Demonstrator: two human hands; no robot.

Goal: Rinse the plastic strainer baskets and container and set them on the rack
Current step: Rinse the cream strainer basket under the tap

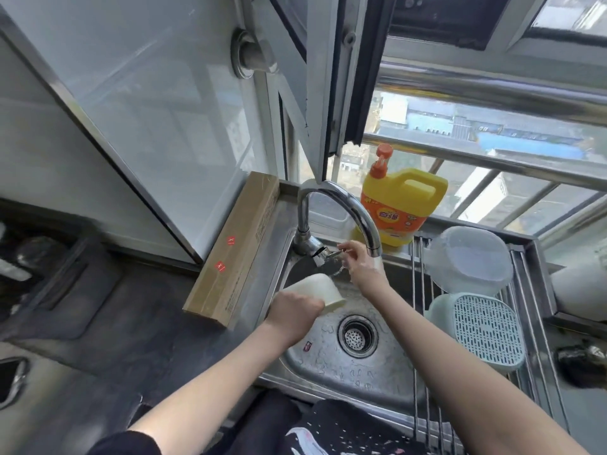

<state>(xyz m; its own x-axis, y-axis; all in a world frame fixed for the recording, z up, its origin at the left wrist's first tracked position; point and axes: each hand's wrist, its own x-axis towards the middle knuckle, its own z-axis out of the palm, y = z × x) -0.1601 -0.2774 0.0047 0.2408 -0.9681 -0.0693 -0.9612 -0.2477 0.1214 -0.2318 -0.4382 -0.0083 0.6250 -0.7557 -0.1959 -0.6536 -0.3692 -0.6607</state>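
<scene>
The rinsing step is in hand: the left hand [293, 315] grips a smooth cream tub [313, 292], tilted over the sink [331, 366]; the right hand [359, 264] pinches the tap lever [331, 254]. Next, I judge, water must reach the tub; 2 pieces already sit on the wire rack [423, 323], a frosted container [469, 261] and a slotted teal basket [486, 330].
</scene>
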